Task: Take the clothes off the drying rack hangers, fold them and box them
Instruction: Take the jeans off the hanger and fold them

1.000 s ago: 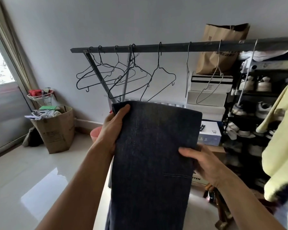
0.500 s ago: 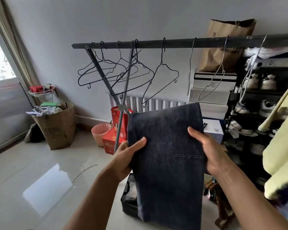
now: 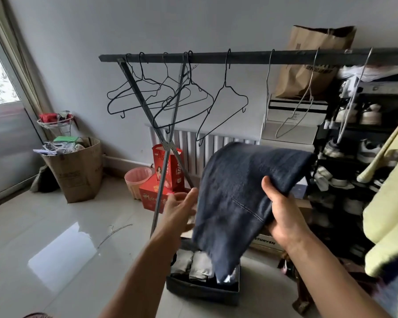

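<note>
My right hand [image 3: 283,216] grips a folded pair of dark blue jeans [image 3: 237,193] by its right edge, held in the air and drooping over a dark fabric box [image 3: 200,292] on the floor. Folded grey clothes [image 3: 193,263] lie in that box. My left hand [image 3: 179,210] is blurred, fingers spread, at the jeans' left edge without a grip on them. Behind, the drying rack's dark bar [image 3: 239,58] carries several empty wire hangers [image 3: 161,95]. A yellow garment [image 3: 391,203] hangs at the far right.
A wire hanger [image 3: 115,232] lies on the glossy tiled floor. A cardboard bin [image 3: 76,168], a pink basket [image 3: 137,180] and red boxes [image 3: 168,173] stand by the wall. A shoe rack [image 3: 354,157] and stacked white boxes [image 3: 290,125] fill the right.
The jeans came down from in front of my face and now hang over the box. My left hand let go of their edge and opened; my right hand kept its grip.
</note>
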`<action>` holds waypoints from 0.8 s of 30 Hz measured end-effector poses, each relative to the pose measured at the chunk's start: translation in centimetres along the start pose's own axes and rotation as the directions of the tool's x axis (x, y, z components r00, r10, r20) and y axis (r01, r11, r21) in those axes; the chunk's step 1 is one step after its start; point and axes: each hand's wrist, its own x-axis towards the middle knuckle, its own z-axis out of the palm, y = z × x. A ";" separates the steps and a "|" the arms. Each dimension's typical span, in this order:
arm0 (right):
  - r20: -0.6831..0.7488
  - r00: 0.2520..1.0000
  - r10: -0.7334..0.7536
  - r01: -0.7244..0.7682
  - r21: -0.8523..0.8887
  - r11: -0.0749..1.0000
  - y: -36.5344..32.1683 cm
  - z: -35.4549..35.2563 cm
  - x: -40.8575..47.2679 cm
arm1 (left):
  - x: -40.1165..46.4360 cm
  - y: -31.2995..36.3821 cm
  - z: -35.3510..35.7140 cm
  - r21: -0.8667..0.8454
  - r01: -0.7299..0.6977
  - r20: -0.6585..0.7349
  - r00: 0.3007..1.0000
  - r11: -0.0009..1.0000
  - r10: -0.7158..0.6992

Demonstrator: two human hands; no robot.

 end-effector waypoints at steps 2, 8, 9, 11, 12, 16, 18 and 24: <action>0.011 1.000 -0.006 0.005 0.063 0.998 0.7 0.6 -0.7 | -0.6 -1.0 0.8 -0.102 0.178 0.177 0.971 0.979 -0.158; 0.207 0.956 0.207 -0.237 0.132 0.962 2.8 1.5 -3.3 | -0.1 -2.2 3.1 -0.451 0.365 0.387 0.903 0.814 -0.190; 0.240 0.938 0.250 -0.292 0.162 0.943 3.3 1.5 -3.6 | -0.1 -2.2 3.1 -0.499 0.367 0.405 0.900 0.785 -0.163; 0.291 0.916 0.277 -0.348 0.231 0.908 4.2 1.3 -4.1 | -0.3 -1.8 3.0 -0.575 0.354 0.404 0.907 0.738 -0.120; 0.301 0.912 0.280 -0.363 0.269 0.892 4.4 1.2 -4.2 | -0.3 -1.8 2.9 -0.596 0.333 0.377 0.919 0.731 -0.112; 0.265 0.912 0.312 -0.387 0.308 0.869 4.6 1.3 -4.3 | -0.6 -2.3 2.7 -0.650 0.287 0.315 0.944 0.703 -0.094; 0.166 0.926 0.339 -0.371 0.228 0.900 4.8 1.5 -4.1 | -0.3 -2.7 2.4 -0.656 0.253 0.269 0.958 0.711 -0.093; -0.221 0.923 -0.314 0.179 -0.476 0.861 3.6 0.6 -2.8 | 1.6 -3.8 -0.5 -0.644 0.061 0.008 0.997 0.763 -0.072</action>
